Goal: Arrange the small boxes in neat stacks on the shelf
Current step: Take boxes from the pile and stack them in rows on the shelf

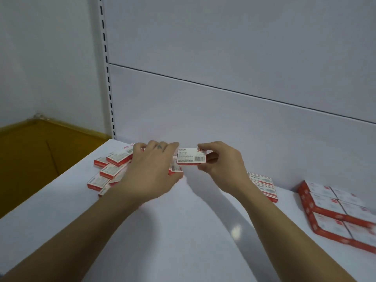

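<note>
Small red-edged white box [191, 156], barcode label up

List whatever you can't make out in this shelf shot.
Head view:
- the loose pile: partly covered by the left hand; count, and whether that hand grips a box, unclear.
- the held box in the right hand: small print unreadable.
- the right stack: blurred, cut off by the frame edge.

1. This looks like a shop or its stockroom.
2. The white metal shelf [183, 231] has a flat back panel [223, 119] and a slotted upright [105, 64], the kind of rack shops use.
3. Many identical red-and-white small boxes [110, 169] lie on it, one showing a barcode [199, 158].
4. More of them sit in stacks [335, 210] at the right.
</note>
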Demonstrator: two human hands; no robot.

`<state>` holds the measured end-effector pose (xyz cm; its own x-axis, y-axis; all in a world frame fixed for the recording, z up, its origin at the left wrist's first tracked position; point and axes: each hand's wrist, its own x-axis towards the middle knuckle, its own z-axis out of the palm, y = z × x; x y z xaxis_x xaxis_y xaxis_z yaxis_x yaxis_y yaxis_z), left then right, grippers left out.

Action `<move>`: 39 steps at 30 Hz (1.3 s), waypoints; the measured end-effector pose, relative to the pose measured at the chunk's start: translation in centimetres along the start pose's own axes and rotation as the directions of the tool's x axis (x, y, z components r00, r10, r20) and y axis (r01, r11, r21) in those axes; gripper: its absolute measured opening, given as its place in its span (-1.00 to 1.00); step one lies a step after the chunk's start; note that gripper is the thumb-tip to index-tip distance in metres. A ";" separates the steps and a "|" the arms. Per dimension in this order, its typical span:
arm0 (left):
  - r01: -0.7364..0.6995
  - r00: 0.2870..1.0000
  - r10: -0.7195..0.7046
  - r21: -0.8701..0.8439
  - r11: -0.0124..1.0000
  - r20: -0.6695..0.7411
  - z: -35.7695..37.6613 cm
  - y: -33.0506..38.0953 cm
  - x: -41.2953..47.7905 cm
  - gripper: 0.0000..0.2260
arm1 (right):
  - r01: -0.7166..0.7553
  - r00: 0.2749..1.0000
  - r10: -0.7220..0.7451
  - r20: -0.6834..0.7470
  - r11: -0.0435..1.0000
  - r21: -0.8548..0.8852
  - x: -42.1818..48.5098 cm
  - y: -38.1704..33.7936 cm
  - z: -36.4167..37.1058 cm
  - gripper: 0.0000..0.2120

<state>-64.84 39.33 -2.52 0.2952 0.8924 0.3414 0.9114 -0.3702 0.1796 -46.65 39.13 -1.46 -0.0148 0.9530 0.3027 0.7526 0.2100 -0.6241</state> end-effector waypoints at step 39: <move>-0.096 0.988 0.150 -0.657 0.748 0.026 6.6 8.2 0.5 -0.64 | -0.145 0.946 0.170 -0.276 0.984 0.108 -8.4 7.0 -3.0 -0.52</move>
<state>-55.36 38.48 -6.92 0.4360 0.8331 0.3404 0.4649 -0.5324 0.7074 -39.28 31.91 -6.17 0.2954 0.8768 0.3795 0.6715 0.0920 -0.7353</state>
